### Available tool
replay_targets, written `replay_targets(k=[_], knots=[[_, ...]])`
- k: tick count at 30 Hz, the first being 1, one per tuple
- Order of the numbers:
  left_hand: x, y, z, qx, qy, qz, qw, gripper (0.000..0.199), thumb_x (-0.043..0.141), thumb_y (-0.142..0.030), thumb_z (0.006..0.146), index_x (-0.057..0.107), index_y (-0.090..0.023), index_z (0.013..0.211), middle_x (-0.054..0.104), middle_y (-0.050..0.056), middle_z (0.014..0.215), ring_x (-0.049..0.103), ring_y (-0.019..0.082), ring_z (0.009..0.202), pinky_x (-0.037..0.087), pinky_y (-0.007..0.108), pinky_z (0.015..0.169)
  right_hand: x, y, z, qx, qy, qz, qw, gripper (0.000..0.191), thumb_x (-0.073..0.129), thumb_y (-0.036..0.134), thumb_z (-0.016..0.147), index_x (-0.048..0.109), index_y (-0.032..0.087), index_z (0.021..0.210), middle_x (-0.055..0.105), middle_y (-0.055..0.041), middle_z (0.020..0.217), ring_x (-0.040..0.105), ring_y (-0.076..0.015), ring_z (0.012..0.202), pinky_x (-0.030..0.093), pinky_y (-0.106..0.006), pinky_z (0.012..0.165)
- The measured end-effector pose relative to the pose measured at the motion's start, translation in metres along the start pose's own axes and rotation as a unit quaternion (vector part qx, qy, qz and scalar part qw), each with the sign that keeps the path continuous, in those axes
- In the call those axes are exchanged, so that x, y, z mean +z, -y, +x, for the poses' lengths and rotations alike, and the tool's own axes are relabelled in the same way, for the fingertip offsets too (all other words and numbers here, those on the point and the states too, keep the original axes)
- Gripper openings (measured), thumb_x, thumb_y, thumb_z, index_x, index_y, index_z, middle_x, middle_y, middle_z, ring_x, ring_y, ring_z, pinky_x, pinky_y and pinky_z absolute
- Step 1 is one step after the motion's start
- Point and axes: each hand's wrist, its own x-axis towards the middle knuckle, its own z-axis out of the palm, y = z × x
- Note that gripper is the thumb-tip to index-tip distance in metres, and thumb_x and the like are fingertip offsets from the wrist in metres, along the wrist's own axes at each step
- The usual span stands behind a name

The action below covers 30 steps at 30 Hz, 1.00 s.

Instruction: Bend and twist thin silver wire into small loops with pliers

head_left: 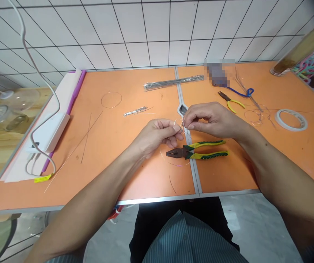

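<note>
thin silver wire loop [178, 126] is pinched up in the air over the orange table [118, 179], left hand [157, 137] and right hand [211, 120] both closed on it. green-and-yellow combination pliers [197, 151] lie just nearer me, with small yellow pliers [230, 100] and a tape roll [291, 119] off right.

Bright even light, soft shadows, curved wide-angle edges

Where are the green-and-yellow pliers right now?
In the head view, the green-and-yellow pliers lie on the orange tabletop, across the seam between its two panels, just below the left hand and right hand.
</note>
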Motion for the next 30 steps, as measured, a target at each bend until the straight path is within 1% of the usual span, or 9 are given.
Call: replay_targets(k=[3,6,8,10,13,16,19,25,30], knots=[[0.001,0.000,0.000,-0.013,-0.015,0.012,1.000,0.024,0.086,-0.035,0.098,0.083,-0.013,0.087,0.082,0.008,0.082,0.071,0.011,0.058,0.059,0.022,0.059,-0.002,0.000,0.000,0.006,0.012,-0.025,1.000,0.012,0.074,0.035,0.103,0.081,0.027,0.099,0.082,-0.0014,0.101,0.072,-0.0200,0.091,0.053,-0.034,0.082],[0.001,0.000,0.001,-0.025,-0.028,0.020,0.999,0.024,0.083,-0.032,0.100,0.081,-0.012,0.086,0.083,0.008,0.083,0.071,0.011,0.056,0.058,0.022,0.057,-0.002,-0.001,0.000,0.005,0.023,-0.046,0.999,0.010,0.073,0.031,0.102,0.081,0.026,0.099,0.082,-0.0010,0.102,0.071,-0.0187,0.090,0.051,-0.033,0.080],[0.001,0.000,0.002,-0.027,-0.039,0.024,0.999,0.022,0.083,-0.030,0.100,0.078,-0.013,0.087,0.083,0.008,0.083,0.069,0.010,0.054,0.056,0.021,0.054,-0.001,-0.001,0.000,0.005,0.030,-0.054,0.998,0.010,0.071,0.029,0.102,0.080,0.025,0.100,0.082,-0.0011,0.102,0.071,-0.0184,0.089,0.050,-0.033,0.080],[0.000,0.000,0.002,-0.026,-0.049,0.027,0.998,0.019,0.084,-0.030,0.098,0.078,-0.014,0.092,0.084,0.007,0.082,0.068,0.009,0.052,0.055,0.021,0.053,0.001,-0.001,0.000,0.005,0.038,-0.062,0.997,0.011,0.070,0.029,0.103,0.080,0.025,0.100,0.081,-0.0013,0.101,0.071,-0.0181,0.089,0.049,-0.033,0.081],[0.000,-0.001,0.002,-0.033,-0.044,0.033,0.998,0.020,0.087,-0.032,0.095,0.079,-0.015,0.100,0.084,0.007,0.082,0.068,0.010,0.052,0.054,0.021,0.051,0.002,0.000,0.001,0.008,0.048,-0.073,0.996,0.014,0.069,0.031,0.104,0.080,0.025,0.099,0.081,-0.0015,0.100,0.070,-0.0178,0.088,0.047,-0.033,0.081],[0.001,-0.002,0.002,-0.043,-0.029,0.047,0.998,0.019,0.087,-0.030,0.093,0.079,-0.014,0.095,0.084,0.008,0.082,0.067,0.010,0.052,0.051,0.020,0.047,0.003,0.001,0.002,0.002,0.057,-0.084,0.995,0.014,0.068,0.030,0.103,0.080,0.025,0.098,0.081,-0.0006,0.097,0.069,-0.0173,0.085,0.044,-0.032,0.078],[0.001,-0.001,0.001,-0.042,-0.025,0.069,0.996,0.016,0.087,-0.027,0.091,0.078,-0.014,0.089,0.083,0.007,0.079,0.065,0.009,0.050,0.049,0.019,0.046,0.005,0.002,0.002,-0.007,0.058,-0.094,0.994,0.014,0.067,0.027,0.102,0.080,0.026,0.097,0.081,0.0007,0.095,0.067,-0.0168,0.081,0.043,-0.032,0.077],[0.002,0.000,0.000,-0.054,-0.019,0.089,0.994,0.017,0.086,-0.027,0.090,0.076,-0.016,0.083,0.081,0.006,0.073,0.060,0.008,0.046,0.043,0.019,0.042,0.009,0.003,0.001,-0.011,0.066,-0.117,0.991,0.016,0.064,0.024,0.101,0.079,0.027,0.097,0.080,0.0019,0.093,0.066,-0.0168,0.081,0.043,-0.033,0.079],[0.004,-0.002,0.000,-0.061,-0.022,0.100,0.993,0.013,0.084,-0.024,0.085,0.075,-0.017,0.079,0.080,0.006,0.071,0.057,0.007,0.045,0.039,0.020,0.041,0.011,0.004,0.002,-0.016,0.075,-0.113,0.991,0.017,0.063,0.024,0.102,0.078,0.026,0.094,0.080,0.0009,0.092,0.067,-0.0182,0.082,0.044,-0.035,0.081]])
